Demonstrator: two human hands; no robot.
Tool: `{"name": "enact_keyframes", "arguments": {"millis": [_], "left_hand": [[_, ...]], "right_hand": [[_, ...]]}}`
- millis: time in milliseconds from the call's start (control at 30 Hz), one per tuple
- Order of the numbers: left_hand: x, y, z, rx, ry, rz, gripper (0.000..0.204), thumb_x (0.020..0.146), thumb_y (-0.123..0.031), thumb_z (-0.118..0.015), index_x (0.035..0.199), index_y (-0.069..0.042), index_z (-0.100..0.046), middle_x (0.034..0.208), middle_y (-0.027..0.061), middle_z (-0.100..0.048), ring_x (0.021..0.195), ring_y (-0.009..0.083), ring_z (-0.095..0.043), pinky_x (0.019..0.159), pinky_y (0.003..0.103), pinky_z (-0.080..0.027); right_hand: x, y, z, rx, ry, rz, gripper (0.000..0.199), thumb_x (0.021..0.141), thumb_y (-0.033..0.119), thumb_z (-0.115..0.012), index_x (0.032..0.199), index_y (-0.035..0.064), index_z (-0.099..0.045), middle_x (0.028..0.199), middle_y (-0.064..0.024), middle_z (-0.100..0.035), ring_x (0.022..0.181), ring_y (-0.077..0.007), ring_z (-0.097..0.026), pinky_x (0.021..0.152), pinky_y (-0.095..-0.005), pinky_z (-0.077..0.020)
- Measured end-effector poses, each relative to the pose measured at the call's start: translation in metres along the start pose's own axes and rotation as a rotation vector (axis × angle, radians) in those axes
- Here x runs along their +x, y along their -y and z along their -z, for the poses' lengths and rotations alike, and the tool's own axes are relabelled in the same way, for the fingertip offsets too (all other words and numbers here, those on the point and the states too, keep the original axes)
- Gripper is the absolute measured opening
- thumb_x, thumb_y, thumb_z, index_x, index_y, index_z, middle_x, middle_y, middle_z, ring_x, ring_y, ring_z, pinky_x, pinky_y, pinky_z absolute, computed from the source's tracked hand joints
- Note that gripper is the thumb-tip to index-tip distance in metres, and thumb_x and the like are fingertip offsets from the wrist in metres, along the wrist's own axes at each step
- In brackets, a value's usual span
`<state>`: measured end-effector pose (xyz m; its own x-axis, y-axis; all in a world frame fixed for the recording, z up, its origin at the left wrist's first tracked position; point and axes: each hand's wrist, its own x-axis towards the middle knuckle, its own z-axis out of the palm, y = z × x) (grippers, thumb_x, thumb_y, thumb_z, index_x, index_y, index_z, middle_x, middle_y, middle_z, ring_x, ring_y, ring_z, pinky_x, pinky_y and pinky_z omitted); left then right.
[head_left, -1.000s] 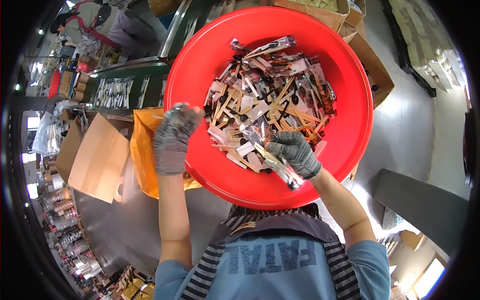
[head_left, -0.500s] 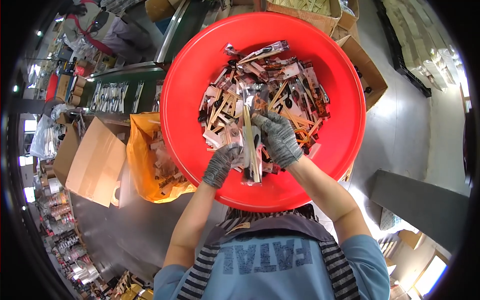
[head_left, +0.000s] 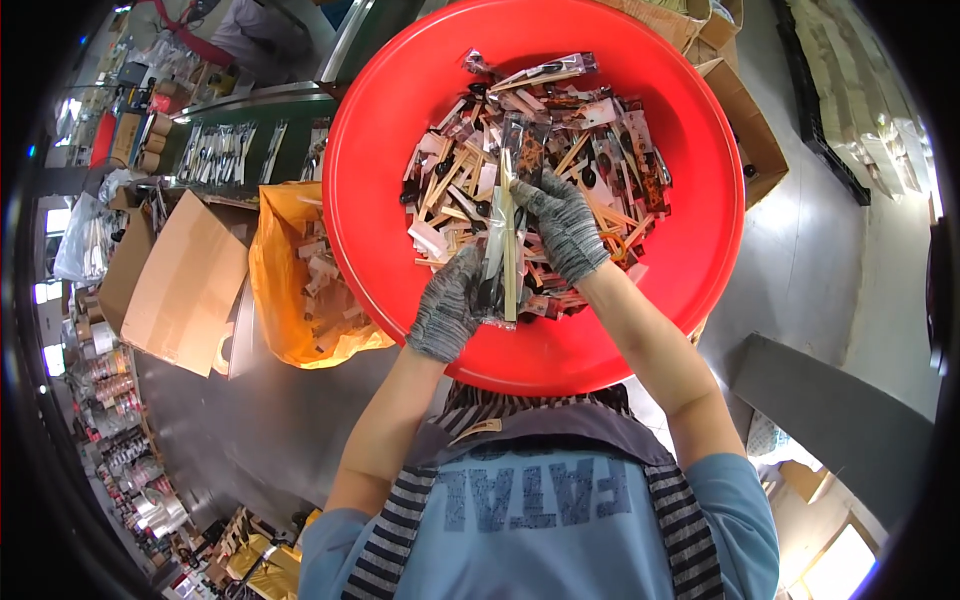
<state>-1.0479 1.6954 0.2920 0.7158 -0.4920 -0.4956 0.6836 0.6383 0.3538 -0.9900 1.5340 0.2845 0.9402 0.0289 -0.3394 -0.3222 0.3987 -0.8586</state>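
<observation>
In front of me, both grey-gloved hands hold a clear cutlery packet point(head_left: 508, 240) above a large red basin point(head_left: 690, 260). Pale wooden chopsticks and a dark spoon show through its plastic. My left hand point(head_left: 447, 305) is closed at the packet's lower left side, with some fingers hidden behind it. Higher on the right edge, my right hand point(head_left: 565, 228) pinches the packet between thumb and fingers. Beneath them lies a loose heap of similar packets point(head_left: 625, 150) with chopsticks, black spoons and white paper pieces.
Left of the basin stands an orange bag point(head_left: 275, 300) with more packets inside. Beside it is an open cardboard box point(head_left: 185, 285). Several packets lie on a green conveyor belt point(head_left: 262, 185) at the far left. Another open carton point(head_left: 750, 140) touches the right side.
The packet has risen slightly in the view and is sharper now, held more upright. Both hands have moved up with it. The whole view has also shifted a little.
</observation>
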Motion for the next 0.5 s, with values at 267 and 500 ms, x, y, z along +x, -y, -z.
{"name": "enact_keyframes", "arguments": {"millis": [267, 500], "left_hand": [[-0.005, 0.009, -0.009, 0.369, -0.175, -0.153, 0.034, 0.086, -0.014, -0.056, 0.116, -0.003, -0.047, 0.090, 0.0060, -0.058, 0.075, 0.0140, -0.059, 0.067, 0.030, -0.054], [-0.009, 0.000, -0.010, 0.724, -0.287, -0.328, 0.020, 0.084, -0.012, -0.057, 0.100, 0.001, -0.059, 0.082, 0.0011, -0.059, 0.069, 0.0079, -0.054, 0.063, 0.022, -0.046]], "right_hand": [[-0.007, 0.002, -0.013, 0.076, -0.075, 0.040, 0.020, 0.082, 0.007, -0.061, 0.100, 0.0013, -0.056, 0.090, -0.0030, -0.057, 0.082, -0.0078, -0.052, 0.071, -0.0211, -0.0437], [-0.029, 0.029, -0.016, -1.018, 0.010, 0.257, 0.030, 0.077, 0.030, -0.066, 0.071, 0.0033, -0.054, 0.058, -0.0063, -0.050, 0.056, -0.0138, -0.050, 0.055, -0.0294, -0.0421]]}}
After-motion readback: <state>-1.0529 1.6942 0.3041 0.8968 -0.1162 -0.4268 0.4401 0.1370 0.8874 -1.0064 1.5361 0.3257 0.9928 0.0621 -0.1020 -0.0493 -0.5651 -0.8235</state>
